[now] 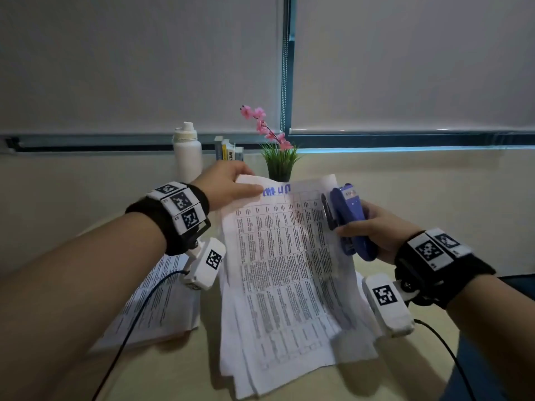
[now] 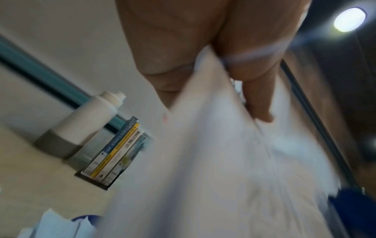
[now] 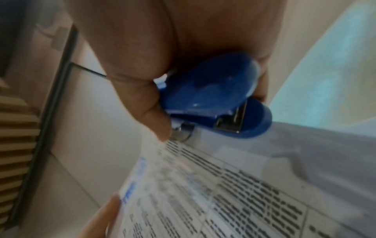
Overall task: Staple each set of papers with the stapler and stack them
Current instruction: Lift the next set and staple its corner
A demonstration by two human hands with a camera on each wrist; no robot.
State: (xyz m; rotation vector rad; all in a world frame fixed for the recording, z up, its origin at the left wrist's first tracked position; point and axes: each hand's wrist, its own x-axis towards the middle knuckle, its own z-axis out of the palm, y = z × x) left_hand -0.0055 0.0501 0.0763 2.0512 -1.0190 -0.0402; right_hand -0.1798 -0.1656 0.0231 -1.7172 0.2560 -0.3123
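the left hand (image 1: 228, 183) pinches the top left corner of the set of papers (image 1: 280, 264), holding it raised and tilted over the surface (image 1: 173, 369), its long axis running away from the person and its bottom edge fanned out near the surface's front edge. the right hand (image 1: 376, 227) is clamped around the blue stapler (image 1: 347, 221), which sits at the set's right edge just below the top right corner, its open mouth pointing up and away. so the corner to staple lies just up and left of the stapler's mouth; the right grip is much the nearer. a second pile of papers (image 1: 156, 302) lies flat toward the surface's left side.
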